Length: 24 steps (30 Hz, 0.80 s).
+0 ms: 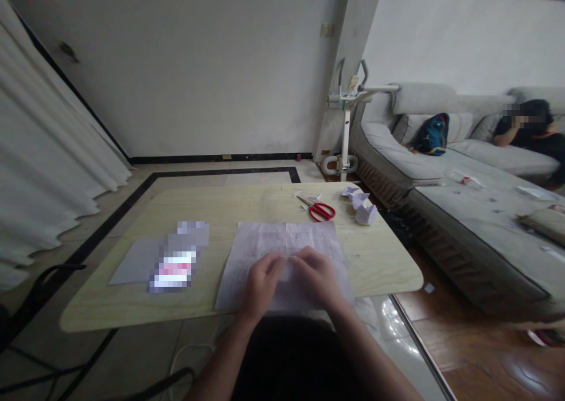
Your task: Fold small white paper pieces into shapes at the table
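Observation:
My left hand (pixel 263 280) and my right hand (pixel 316 276) meet over a large printed sheet of paper (pixel 247 242) on the table. Both have their fingers closed in a pinch on a small white piece of paper (pixel 289 262), which is partly hidden by the fingers and blurred. How it is folded I cannot make out. Beyond the sheet lie red-handled scissors (pixel 322 212), with small white scraps about the blades. Several folded paper pieces (pixel 365 214) stand at the table's far right.
The pale wooden table (pixel 379 265) has rounded corners. On its left lie a white sheet (pixel 132 264) and a lit, pixelated phone-like object (pixel 174 268). To the right is a grey sofa (pixel 472 230), where a person (pixel 529 127) sits near a blue backpack (pixel 435 135).

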Each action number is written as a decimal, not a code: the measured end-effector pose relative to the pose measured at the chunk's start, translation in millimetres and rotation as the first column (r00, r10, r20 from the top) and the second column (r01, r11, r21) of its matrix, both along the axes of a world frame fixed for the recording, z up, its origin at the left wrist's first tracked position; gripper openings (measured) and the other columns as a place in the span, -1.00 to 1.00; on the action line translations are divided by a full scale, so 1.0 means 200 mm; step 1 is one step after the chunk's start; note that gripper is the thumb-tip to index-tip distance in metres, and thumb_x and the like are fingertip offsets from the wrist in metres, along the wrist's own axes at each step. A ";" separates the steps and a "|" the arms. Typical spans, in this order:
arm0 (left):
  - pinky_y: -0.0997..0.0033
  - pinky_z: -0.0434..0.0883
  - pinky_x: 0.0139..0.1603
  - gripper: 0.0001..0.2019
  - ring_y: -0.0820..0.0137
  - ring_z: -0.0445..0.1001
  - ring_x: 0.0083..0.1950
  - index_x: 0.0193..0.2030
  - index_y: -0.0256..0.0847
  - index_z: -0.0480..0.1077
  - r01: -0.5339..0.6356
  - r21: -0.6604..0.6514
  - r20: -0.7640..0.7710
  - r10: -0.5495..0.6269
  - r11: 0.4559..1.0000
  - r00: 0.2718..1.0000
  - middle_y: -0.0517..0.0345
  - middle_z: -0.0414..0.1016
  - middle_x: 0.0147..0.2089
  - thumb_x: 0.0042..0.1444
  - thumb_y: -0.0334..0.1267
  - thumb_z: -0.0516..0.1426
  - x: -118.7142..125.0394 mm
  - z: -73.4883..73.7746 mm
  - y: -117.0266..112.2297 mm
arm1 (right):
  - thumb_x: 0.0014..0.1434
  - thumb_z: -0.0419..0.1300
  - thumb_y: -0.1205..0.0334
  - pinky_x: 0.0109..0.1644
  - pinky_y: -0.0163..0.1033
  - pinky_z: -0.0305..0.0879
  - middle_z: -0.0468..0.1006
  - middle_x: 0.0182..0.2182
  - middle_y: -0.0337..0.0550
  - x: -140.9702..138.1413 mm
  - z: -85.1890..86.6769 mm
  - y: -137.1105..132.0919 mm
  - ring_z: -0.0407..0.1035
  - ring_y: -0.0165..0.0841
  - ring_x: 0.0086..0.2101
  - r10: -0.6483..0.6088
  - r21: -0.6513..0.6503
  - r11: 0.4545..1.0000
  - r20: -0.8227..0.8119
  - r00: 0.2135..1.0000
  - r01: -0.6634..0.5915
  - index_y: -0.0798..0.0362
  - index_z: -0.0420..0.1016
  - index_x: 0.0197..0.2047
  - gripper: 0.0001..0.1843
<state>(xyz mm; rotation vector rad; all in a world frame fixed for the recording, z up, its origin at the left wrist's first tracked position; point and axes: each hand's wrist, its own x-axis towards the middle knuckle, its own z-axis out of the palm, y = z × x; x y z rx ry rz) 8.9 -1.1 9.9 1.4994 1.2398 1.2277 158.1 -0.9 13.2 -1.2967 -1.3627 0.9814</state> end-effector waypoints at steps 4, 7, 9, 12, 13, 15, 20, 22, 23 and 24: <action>0.40 0.43 -0.13 -0.77 0.28 0.53 -0.15 -0.22 -0.22 0.50 0.010 -0.006 0.001 -0.010 1.000 1.000 0.07 0.60 -0.23 0.19 -0.14 0.09 0.00 -0.01 0.00 | 0.09 0.23 0.15 -0.36 -0.33 0.30 0.53 -0.49 -0.25 0.00 0.00 0.00 0.40 -0.37 -0.42 -0.001 0.024 1.000 -0.020 1.000 0.002 0.03 0.50 -0.45 -0.84; 0.37 0.43 -0.12 -0.77 0.26 0.53 -0.15 -0.23 -0.22 0.50 -0.002 -0.011 0.012 0.002 1.000 1.000 0.06 0.60 -0.22 0.18 -0.14 0.10 0.00 -0.01 0.00 | 0.10 0.22 0.15 -0.36 -0.33 0.29 0.52 -0.49 -0.25 -0.01 0.01 0.00 0.40 -0.37 -0.42 0.003 0.018 1.000 -0.040 0.999 -0.002 0.03 0.51 -0.43 -0.85; 0.36 0.43 -0.10 -0.78 0.26 0.54 -0.14 -0.23 -0.23 0.50 -0.010 -0.011 0.019 0.010 1.000 1.000 0.05 0.61 -0.22 0.18 -0.15 0.11 0.00 -0.01 0.00 | 0.11 0.21 0.16 -0.36 -0.33 0.29 0.52 -0.49 -0.25 -0.01 0.01 0.00 0.39 -0.36 -0.42 -0.002 0.009 1.000 -0.039 0.999 0.003 0.02 0.50 -0.42 -0.86; 0.36 0.44 -0.11 -0.78 0.25 0.55 -0.14 -0.23 -0.22 0.51 -0.015 -0.004 0.025 0.015 1.000 1.000 0.05 0.61 -0.22 0.17 -0.15 0.12 0.00 0.00 0.00 | 0.09 0.22 0.16 -0.37 -0.32 0.29 0.50 -0.50 -0.24 -0.02 0.01 0.00 0.38 -0.36 -0.44 -0.012 -0.010 1.000 -0.037 0.999 0.012 0.03 0.48 -0.42 -0.86; 0.36 0.44 -0.12 -0.78 0.25 0.55 -0.15 -0.24 -0.22 0.51 -0.018 -0.002 0.027 0.018 1.000 0.999 0.05 0.61 -0.23 0.17 -0.15 0.12 0.00 0.00 0.00 | 0.09 0.23 0.16 -0.37 -0.31 0.29 0.49 -0.51 -0.25 -0.02 0.01 0.00 0.37 -0.36 -0.44 -0.015 -0.014 1.000 -0.037 0.999 0.014 0.03 0.48 -0.42 -0.86; 0.37 0.45 -0.13 -0.78 0.26 0.56 -0.16 -0.24 -0.22 0.52 -0.025 -0.009 0.031 0.025 1.000 0.999 0.06 0.62 -0.24 0.16 -0.15 0.12 0.00 0.00 0.00 | 0.08 0.23 0.17 -0.38 -0.32 0.29 0.49 -0.51 -0.25 -0.02 0.02 0.00 0.37 -0.36 -0.44 -0.013 -0.011 1.000 -0.028 1.000 0.013 0.03 0.47 -0.44 -0.86; 0.38 0.44 -0.13 -0.79 0.27 0.55 -0.16 -0.23 -0.22 0.52 -0.019 -0.023 0.029 0.020 1.000 0.999 0.07 0.61 -0.23 0.16 -0.15 0.13 0.00 0.00 0.00 | 0.10 0.22 0.18 -0.38 -0.32 0.28 0.50 -0.50 -0.24 -0.01 0.03 -0.01 0.36 -0.36 -0.44 0.016 0.014 1.000 -0.046 0.999 -0.016 0.03 0.48 -0.44 -0.86; 0.39 0.44 -0.12 -0.78 0.28 0.54 -0.16 -0.23 -0.22 0.51 -0.010 -0.024 0.028 0.010 1.000 1.000 0.07 0.61 -0.23 0.17 -0.15 0.12 0.00 0.00 0.00 | 0.10 0.22 0.19 -0.37 -0.31 0.28 0.50 -0.50 -0.23 -0.01 0.03 -0.01 0.36 -0.36 -0.44 0.020 0.023 1.000 -0.056 0.998 -0.019 0.04 0.49 -0.44 -0.86; 0.39 0.43 -0.12 -0.78 0.28 0.54 -0.16 -0.23 -0.22 0.51 -0.006 -0.026 0.023 0.007 1.000 1.000 0.07 0.61 -0.23 0.17 -0.15 0.12 0.00 0.00 0.00 | 0.10 0.22 0.20 -0.37 -0.31 0.28 0.50 -0.50 -0.23 -0.01 0.03 -0.01 0.36 -0.36 -0.44 0.023 0.024 0.999 -0.058 0.998 -0.022 0.04 0.49 -0.45 -0.87; 0.39 0.43 -0.12 -0.78 0.28 0.54 -0.16 -0.23 -0.22 0.51 -0.005 -0.027 0.018 0.005 1.000 1.000 0.07 0.61 -0.23 0.17 -0.15 0.12 0.00 0.00 0.00 | 0.10 0.22 0.20 -0.37 -0.32 0.28 0.49 -0.50 -0.24 -0.01 0.03 -0.01 0.36 -0.36 -0.43 0.025 0.019 1.000 -0.058 0.998 -0.024 0.04 0.49 -0.45 -0.87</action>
